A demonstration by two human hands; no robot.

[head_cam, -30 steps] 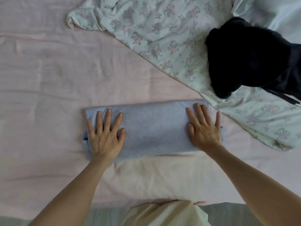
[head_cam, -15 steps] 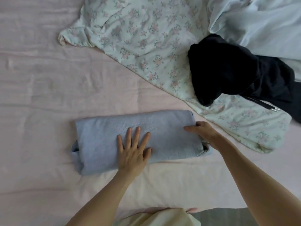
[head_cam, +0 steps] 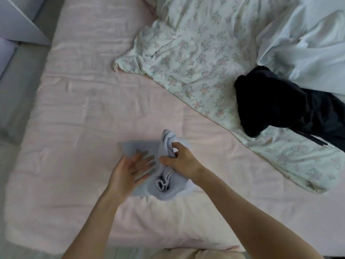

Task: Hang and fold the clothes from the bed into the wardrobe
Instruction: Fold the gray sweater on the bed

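— Okay, grips?
— I see the right hand [head_cam: 182, 161] pinching the lifted end of the pale blue knitted garment [head_cam: 166, 182], fingers curled round the fold. The left hand [head_cam: 128, 171] has straight, spread fingers laid on the flat half; it's blurred.
— Where's the garment?
— Mid-bed on the pink sheet [head_cam: 89, 109], near my edge, well apart from the floral duvet [head_cam: 196, 58].
— Room?
— Bare sheet left and behind. A black garment [head_cam: 276, 107] lies on the duvet at right, beside white bedding [head_cam: 308, 43]. White furniture [head_cam: 16, 19] sits past the bed's left edge.
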